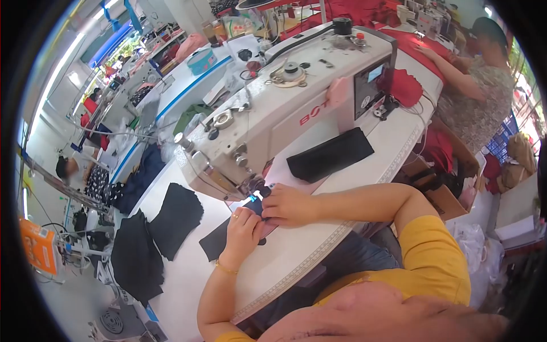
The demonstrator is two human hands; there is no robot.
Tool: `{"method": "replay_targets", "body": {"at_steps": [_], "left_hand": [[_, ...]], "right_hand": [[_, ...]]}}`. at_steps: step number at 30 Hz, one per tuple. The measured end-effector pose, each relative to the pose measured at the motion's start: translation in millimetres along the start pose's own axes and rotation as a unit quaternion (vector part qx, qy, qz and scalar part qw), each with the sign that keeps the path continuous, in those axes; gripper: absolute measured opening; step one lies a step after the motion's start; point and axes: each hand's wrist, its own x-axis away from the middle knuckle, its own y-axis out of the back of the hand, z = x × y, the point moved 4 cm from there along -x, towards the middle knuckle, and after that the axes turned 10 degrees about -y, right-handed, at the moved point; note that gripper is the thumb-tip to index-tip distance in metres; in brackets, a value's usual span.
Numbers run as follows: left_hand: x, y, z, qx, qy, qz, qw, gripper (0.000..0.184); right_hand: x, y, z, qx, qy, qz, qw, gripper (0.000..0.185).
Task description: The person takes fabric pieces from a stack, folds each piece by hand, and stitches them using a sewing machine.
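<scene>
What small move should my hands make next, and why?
I'd probably guide the black cloth gently through, fingertips kept back: it lies at the lit needle area, with the left hand and right hand both close in.

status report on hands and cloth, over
Left hand and right hand at black cloth, grip unclear. Cloth under sewing machine. Fingers close to lit needle area, partly hiding it.

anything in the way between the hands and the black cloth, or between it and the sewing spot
Nothing visible: the left hand and right hand are on the black cloth, which runs up to the lit sewing spot. The fingers hide part of it there.
</scene>
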Motion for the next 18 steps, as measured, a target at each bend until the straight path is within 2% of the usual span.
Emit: {"method": "replay_targets", "body": {"at_steps": [5,10,13,14,15,16,17,18], "left_hand": [[-2.1,0.3,-0.8,0.017,0.014,0.002,1.000,0.013],[-0.1,1.3,2.8,0.038,0.031,0.006,0.999,0.014],[-0.7,-0.5,4.3,0.031,0.034,0.003,0.999,0.014],[2.1,-0.5,4.0,0.014,0.031,0.002,0.999,0.015],[4.6,-0.9,3.1,0.015,0.022,0.001,1.000,0.016],[4.3,-1.5,5.1,0.012,0.016,0.000,1.000,0.017],[5.3,-0.3,4.4,0.019,0.015,-0.001,1.000,0.017],[4.1,0.9,4.2,0.023,0.010,-0.004,1.000,0.018]], "right_hand": [[0.2,-6.8,-1.2,0.017,-0.005,0.019,1.000,0.016],[0.0,-4.2,6.2,0.102,0.056,-0.008,0.993,0.013],[0.8,-1.6,7.4,0.109,0.085,-0.015,0.990,0.012],[1.5,-1.5,5.4,0.072,0.099,-0.048,0.991,0.011],[6.4,-5.9,0.0,0.064,0.077,-0.045,0.994,0.011],[-2.6,1.3,-0.6,0.092,0.028,0.119,0.988,0.009],[2.2,3.9,-6.2,0.049,0.019,0.041,0.998,0.009],[1.3,22.2,-7.0,0.039,-0.015,0.013,0.999,0.012]]}}
